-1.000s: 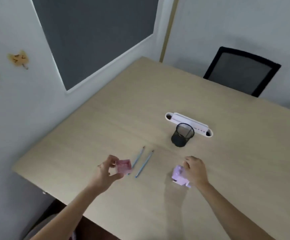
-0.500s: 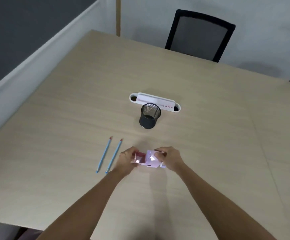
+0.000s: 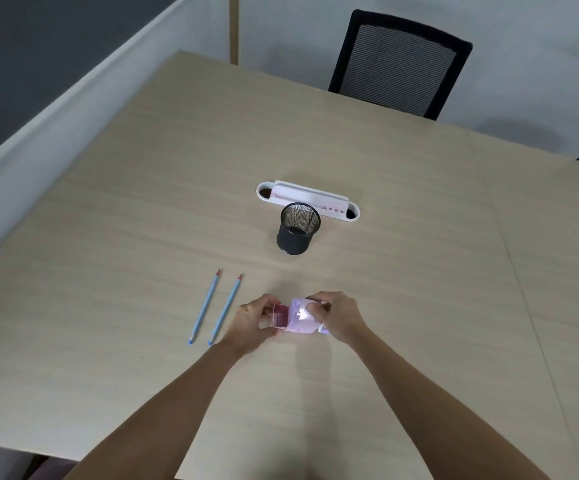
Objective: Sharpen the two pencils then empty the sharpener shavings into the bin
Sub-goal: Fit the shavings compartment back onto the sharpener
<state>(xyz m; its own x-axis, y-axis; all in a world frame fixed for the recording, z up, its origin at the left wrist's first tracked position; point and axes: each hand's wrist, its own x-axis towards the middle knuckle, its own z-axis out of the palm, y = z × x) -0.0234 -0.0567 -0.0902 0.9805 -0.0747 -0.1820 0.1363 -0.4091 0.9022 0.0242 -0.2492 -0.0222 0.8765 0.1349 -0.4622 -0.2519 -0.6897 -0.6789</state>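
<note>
Two blue pencils with pointed red tips lie side by side on the table, the left pencil [image 3: 205, 307] and the right pencil [image 3: 226, 309], just left of my hands. My right hand [image 3: 338, 317] grips the lilac sharpener body [image 3: 301, 316]. My left hand [image 3: 250, 319] holds the pink transparent shavings drawer [image 3: 278, 317], which sits partly inside the sharpener's left side. Both hands hover low over the table, near its front. No bin is in view.
A black mesh pen cup [image 3: 297, 228] stands behind my hands. A white cable slot insert [image 3: 307, 199] lies just beyond it. A black mesh chair [image 3: 399, 65] stands at the far edge. The wall runs along the table's left side.
A second ago my left hand held the pink drawer apart from the sharpener under my right hand. Both have come together, and my view has swung right and downward.
</note>
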